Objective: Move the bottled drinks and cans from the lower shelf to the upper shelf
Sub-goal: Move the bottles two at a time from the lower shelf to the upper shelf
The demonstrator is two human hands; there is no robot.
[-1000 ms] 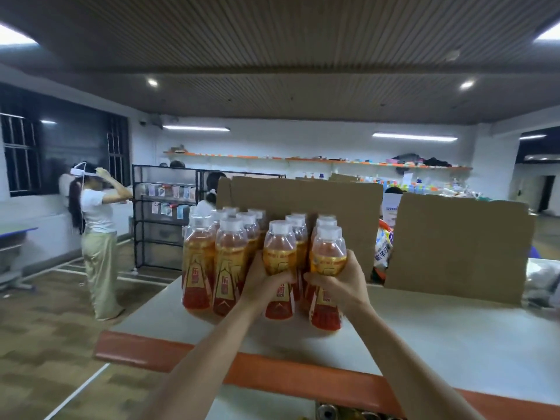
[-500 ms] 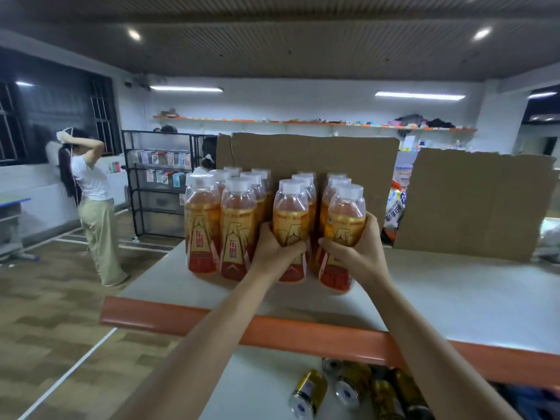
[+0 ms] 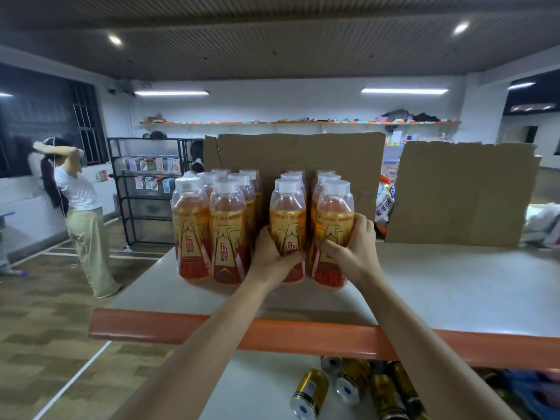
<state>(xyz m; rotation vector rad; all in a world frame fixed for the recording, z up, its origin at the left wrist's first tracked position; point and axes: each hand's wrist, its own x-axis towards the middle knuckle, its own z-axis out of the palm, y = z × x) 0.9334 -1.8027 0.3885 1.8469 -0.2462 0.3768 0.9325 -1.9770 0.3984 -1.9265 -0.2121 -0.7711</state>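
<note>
Several orange drink bottles with white caps stand in rows on the upper shelf (image 3: 454, 292), in front of a cardboard sheet. My left hand (image 3: 272, 256) grips the front bottle (image 3: 288, 213) of the third row. My right hand (image 3: 351, 253) grips the front bottle (image 3: 333, 213) of the rightmost row. Both bottles stand upright on the shelf, close together. Two more front bottles (image 3: 209, 225) stand free to the left. On the lower shelf (image 3: 257, 389), several gold cans (image 3: 309, 392) lie on their sides.
An orange beam (image 3: 151, 325) edges the upper shelf. Two cardboard sheets (image 3: 460, 192) stand along its back, with bags behind the gap. A person in white stands on the floor at left, near a black wire rack (image 3: 145, 189).
The view has tilted down and the bottles appear closer. My hands have set the two gripped bottles down upright beside the rows. The gold cans below have come into view.
</note>
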